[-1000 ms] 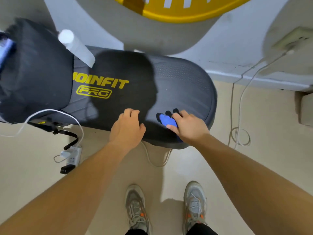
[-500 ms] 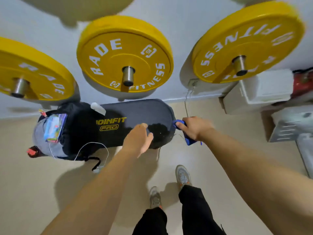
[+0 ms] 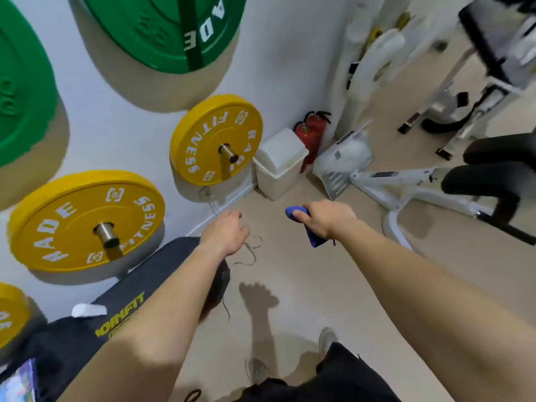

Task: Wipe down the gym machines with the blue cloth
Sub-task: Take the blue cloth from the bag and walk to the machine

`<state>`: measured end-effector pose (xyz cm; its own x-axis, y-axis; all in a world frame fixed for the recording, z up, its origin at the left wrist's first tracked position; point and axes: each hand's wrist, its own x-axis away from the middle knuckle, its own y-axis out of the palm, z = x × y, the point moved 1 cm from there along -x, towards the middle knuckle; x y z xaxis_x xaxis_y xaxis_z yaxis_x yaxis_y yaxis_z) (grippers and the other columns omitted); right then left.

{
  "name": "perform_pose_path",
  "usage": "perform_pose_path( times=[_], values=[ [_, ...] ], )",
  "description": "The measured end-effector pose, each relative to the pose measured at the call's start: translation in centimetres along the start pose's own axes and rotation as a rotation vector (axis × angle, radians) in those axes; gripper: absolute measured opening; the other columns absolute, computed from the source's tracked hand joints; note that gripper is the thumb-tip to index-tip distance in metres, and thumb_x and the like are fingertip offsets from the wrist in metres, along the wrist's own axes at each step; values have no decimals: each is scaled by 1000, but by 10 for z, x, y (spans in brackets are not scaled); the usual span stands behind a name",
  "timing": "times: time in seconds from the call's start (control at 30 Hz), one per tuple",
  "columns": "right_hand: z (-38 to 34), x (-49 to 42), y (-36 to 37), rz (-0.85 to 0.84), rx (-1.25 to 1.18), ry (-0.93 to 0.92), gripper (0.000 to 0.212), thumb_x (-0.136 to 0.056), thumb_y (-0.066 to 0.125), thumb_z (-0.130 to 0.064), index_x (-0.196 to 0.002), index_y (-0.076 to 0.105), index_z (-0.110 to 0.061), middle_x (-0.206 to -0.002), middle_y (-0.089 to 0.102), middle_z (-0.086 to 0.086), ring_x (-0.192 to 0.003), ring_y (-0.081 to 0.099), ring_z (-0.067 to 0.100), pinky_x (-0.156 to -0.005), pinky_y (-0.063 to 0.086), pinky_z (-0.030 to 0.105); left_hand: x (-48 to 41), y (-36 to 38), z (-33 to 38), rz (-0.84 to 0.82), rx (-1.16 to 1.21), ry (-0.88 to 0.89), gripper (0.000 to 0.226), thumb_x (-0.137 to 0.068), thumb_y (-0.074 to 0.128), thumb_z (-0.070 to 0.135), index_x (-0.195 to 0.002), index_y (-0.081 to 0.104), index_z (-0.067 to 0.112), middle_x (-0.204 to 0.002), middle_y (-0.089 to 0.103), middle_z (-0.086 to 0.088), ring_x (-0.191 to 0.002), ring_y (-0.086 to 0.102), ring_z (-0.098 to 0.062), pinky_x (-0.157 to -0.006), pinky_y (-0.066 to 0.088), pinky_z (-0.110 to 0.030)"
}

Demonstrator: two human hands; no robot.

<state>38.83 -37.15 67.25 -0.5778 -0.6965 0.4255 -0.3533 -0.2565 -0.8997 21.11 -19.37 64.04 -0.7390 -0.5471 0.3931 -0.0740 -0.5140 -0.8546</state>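
Gripping the blue cloth (image 3: 314, 240) in the right hand (image 3: 326, 220), thumb and fingers curling round its upper end, letting the lower end dangle under the wrist. Carrying that cloth in the air above the beige floor (image 3: 304, 285).

Holding the left hand (image 3: 224, 232) just left of the right one and apart from it, palm down, fingers loosely curling and grasping nothing. Hovering it over a thin looping cable (image 3: 251, 252) lying on the floor just below the fingers. Reaching the left forearm across the rounded end of a dark padded bench (image 3: 150, 274) lettered JOINFIT in yellow, with a white roll (image 3: 88, 310) lying on it further back along the arm.

Facing, beyond the left hand, a wall socket (image 3: 206, 192) low on the white wall and a yellow weight plate (image 3: 216, 139) hanging on a peg above it. Passing a second yellow plate (image 3: 84, 219) far left of that hand, and green plates (image 3: 162, 30) higher up.

Facing, ahead between the two hands, a white swing-lid bin (image 3: 280, 161) standing in the corner, with red fire extinguishers (image 3: 311, 134) just behind it. Standing well apart from a white machine frame (image 3: 406, 187) to the right of the right hand, with its slotted footplate (image 3: 340, 163) and black roller pads (image 3: 493, 175). Planting grey trainers (image 3: 327, 339) on the floor below both forearms.
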Motion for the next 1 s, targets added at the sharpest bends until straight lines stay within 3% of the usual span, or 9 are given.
perform_pose_path(
  times=[0.4, 0.57, 0.67, 0.87, 1.0],
  values=[
    [264, 58, -1, 17, -170, 307, 44, -98, 23, -63, -83, 48, -29, -85, 59, -1, -85, 59, 24, -78, 49, 40, -65, 44, 241, -75, -212, 269, 53, -93, 47, 38, -140, 47, 15, -139, 48, -10, -125, 50, -30, -102, 44, -41],
    [371, 61, -8, 54, -208, 371, 50, -98, 22, -64, -94, 53, -24, -83, 59, 1, -78, 57, 22, -76, 49, 39, -96, 70, 351, -84, -238, 313, 50, -97, 47, 35, -141, 44, 11, -141, 44, -11, -127, 48, -30, -103, 42, -39],
    [427, 60, -11, 63, -234, 405, 50, -98, 21, -64, -92, 52, -25, -83, 60, 1, -75, 57, 21, -78, 51, 41, -114, 79, 412, -82, -204, 345, 47, -97, 48, 33, -138, 46, 11, -140, 45, -11, -124, 49, -30, -100, 40, -37],
    [514, 46, -14, 58, -293, 465, 51, -98, 22, -63, -96, 54, -23, -85, 62, 2, -78, 59, 22, -80, 51, 43, -171, 94, 493, -138, -200, 393, 51, -87, 49, 35, -133, 53, 14, -135, 47, -9, -121, 50, -28, -103, 43, -43],
    [557, 16, -11, 61, -323, 505, 50, -98, 23, -63, -93, 53, -23, -79, 61, 2, -73, 59, 21, -83, 53, 47, -224, 104, 530, -160, -277, 438, 49, -92, 48, 38, -135, 49, 13, -138, 44, -9, -124, 50, -30, -103, 42, -44]
  ],
)
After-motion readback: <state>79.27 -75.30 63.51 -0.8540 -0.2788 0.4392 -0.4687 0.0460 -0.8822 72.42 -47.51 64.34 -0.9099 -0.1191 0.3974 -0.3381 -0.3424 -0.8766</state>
